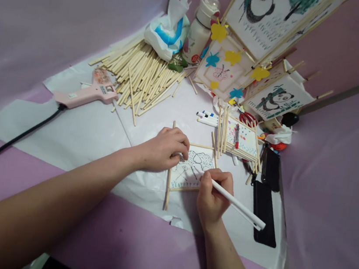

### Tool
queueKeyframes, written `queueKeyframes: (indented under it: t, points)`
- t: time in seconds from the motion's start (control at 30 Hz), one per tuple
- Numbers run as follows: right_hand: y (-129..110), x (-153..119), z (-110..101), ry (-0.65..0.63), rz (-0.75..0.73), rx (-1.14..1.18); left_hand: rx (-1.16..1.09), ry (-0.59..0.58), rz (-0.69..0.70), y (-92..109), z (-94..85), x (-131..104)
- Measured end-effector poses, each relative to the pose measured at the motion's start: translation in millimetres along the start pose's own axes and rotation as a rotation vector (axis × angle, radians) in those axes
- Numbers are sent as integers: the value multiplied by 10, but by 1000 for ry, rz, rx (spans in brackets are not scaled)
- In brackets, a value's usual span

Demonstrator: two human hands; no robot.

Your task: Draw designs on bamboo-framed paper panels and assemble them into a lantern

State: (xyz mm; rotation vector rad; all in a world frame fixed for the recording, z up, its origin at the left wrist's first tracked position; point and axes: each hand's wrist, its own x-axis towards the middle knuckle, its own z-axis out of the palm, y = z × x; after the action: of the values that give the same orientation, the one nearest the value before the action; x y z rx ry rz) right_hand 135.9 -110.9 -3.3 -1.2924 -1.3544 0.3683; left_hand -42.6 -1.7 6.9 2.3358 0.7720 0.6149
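Note:
A white marker pen is gripped in my right hand, slanting down to the left with its clip end toward me. Its tip is at a sheet of paper bordered by thin wooden sticks. Dotted green and black outlines, with grass-like marks along the bottom, cover that sheet. My left hand rests over the frame's upper left corner, fingers curled and closed. Something small and pale shows at its fingertips, too little to name. A wooden stick of the frame extends below its lower left corner.
A pink glue gun with a black cord lies left, near many loose sticks. Behind are a tissue pack, a bottle and panda-decorated panels. Markers, a small stick frame and a black case sit right.

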Motion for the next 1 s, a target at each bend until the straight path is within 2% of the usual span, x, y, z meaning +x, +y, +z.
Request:
queueKeyframes:
  t: [0.1,0.23,0.37,0.57,1.0]
  points:
    - [-123,51,18,-72,14,-17,-17,32,-24,-6,-8,-13]
    - [-207,121,101,-205,79,-99,-8,-30,-39,-27,-35,-27]
    - [-133,107,182,-195,104,-113,-6,-90,-70,-44,-62,-36]
    - [-14,34,207,-235,120,-104,-3,-69,-81,-56,-42,-31]
    - [-41,50,209,-250,105,-148,-2,-92,-88,-53,-48,-29]
